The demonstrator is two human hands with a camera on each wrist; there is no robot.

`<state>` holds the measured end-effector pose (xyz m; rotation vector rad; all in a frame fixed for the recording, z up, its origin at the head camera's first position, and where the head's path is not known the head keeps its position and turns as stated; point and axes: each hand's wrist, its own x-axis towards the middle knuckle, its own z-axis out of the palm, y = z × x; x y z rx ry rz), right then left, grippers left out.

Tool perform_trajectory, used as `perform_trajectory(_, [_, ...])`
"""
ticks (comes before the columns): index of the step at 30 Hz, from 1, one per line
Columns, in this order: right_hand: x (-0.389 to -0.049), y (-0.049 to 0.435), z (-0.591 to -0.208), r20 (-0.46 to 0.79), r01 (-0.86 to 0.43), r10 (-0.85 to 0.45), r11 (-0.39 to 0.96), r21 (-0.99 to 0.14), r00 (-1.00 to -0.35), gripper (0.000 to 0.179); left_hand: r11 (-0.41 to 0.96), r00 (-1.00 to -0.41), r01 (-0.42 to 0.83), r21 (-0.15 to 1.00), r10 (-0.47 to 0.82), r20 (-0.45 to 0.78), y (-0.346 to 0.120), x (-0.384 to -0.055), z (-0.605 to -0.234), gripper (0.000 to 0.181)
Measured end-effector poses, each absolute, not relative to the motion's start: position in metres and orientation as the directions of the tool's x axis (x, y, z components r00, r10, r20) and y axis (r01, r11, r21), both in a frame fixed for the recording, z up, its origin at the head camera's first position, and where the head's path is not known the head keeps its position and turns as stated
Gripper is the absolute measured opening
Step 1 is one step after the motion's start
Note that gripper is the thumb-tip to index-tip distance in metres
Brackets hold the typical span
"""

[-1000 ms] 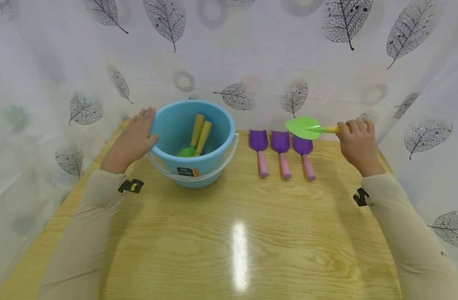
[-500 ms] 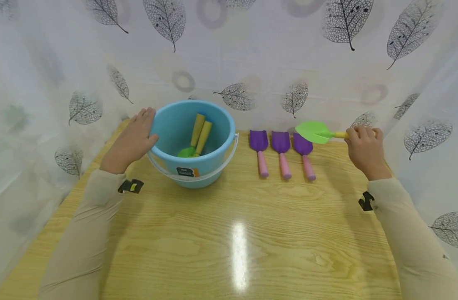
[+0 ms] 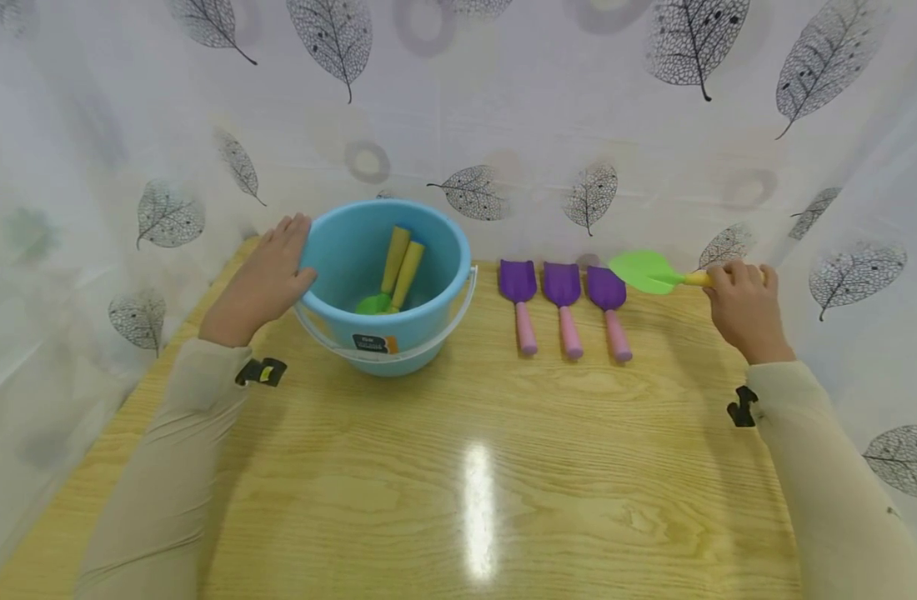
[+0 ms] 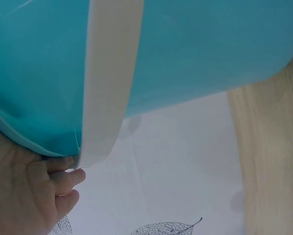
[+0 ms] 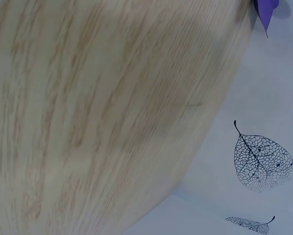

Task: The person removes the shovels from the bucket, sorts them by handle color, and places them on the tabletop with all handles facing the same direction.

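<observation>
My left hand rests against the left rim of a light blue bucket, its fingers extended and the thumb at the rim. In the left wrist view, the fingertips lie right by the white bucket handle. Two yellow-handled green trowels lean inside the bucket. At the right, my right hand grips the yellow handle of another green toy trowel, its leaf-shaped blade pointing left above the table. The right wrist view shows neither the hand nor this trowel.
Three purple shovels with pink handles, a left one, a middle one and a right one, lie in a row right of the bucket on the wooden table. A leaf-patterned white curtain hangs around the table's back and sides.
My right hand has carried the green trowel rightward and slightly down, its blade moving away from over the rightmost purple shovel. My left hand and the bucket have stayed still.
</observation>
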<state>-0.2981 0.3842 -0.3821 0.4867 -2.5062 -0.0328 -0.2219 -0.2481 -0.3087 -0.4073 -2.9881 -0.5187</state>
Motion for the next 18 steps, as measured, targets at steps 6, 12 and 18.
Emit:
perform_trajectory(6, [-0.297,0.397,-0.387,0.509,-0.331,-0.35,0.934,0.131,-0.786,0.023,0.904,-0.961,0.276,0.326,0.248,0.124,-0.246,-0.223,-0.309,0.068])
perform_trajectory(12, [-0.299,0.408,-0.396,0.49,-0.339,-0.358,0.931,0.131,-0.795,0.023,0.908,-0.962,0.27,0.32,0.243,0.123,-0.248,-0.222,-0.308,0.068])
perform_trajectory(18, [-0.299,0.421,-0.405,0.447,-0.325,-0.351,0.936,0.136,-0.823,0.022,0.904,-0.96,0.277,0.327,0.245,0.134,-0.248,-0.222,-0.31,0.068])
